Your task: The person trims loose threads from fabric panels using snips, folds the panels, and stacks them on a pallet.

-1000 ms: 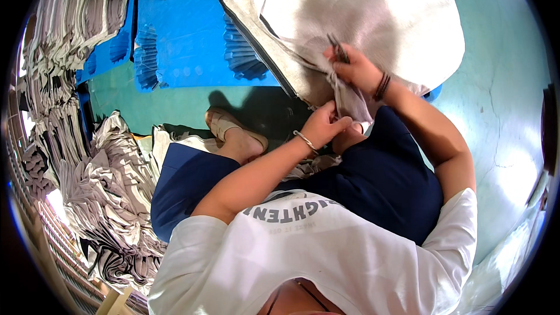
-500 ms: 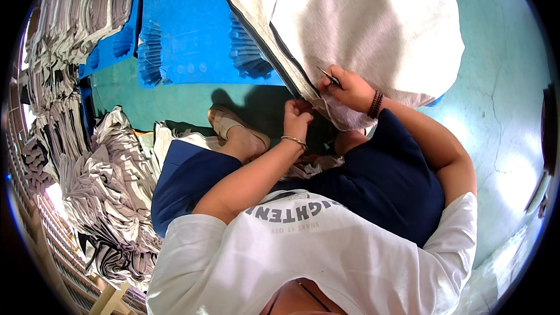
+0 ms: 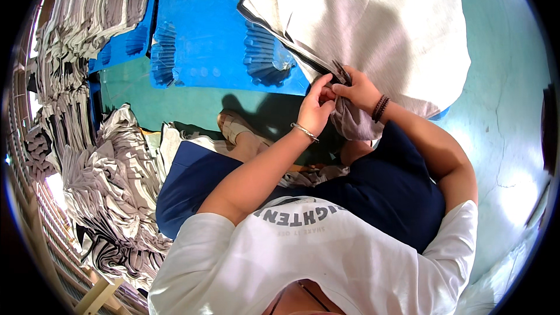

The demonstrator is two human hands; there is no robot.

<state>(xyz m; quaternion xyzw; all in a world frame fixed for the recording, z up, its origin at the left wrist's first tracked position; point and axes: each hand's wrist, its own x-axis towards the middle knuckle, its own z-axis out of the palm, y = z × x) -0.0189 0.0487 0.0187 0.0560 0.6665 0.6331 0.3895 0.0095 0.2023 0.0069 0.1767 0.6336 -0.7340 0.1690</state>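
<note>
A large off-white cloth with a dark-bound edge spreads out in front of me, its near part bunched and hanging close to my knee. My right hand is closed on small dark thread snips, whose blurred blades point up and away along the cloth's edge. At that same edge, just left of the snips, is my left hand. Its index finger reaches up while the other fingers curl at the cloth, seeming to grip it; the exact contact is partly hidden.
Blue corrugated plastic sheeting lies ahead on the green floor. Tall stacks of folded cloth stand at the far left, with a crumpled cloth heap nearer. My sandalled foot is below my left hand.
My left hand has moved up and right along the cloth's edge, closer to my right hand, its index finger now extended. The snips have turned to point more directly away.
</note>
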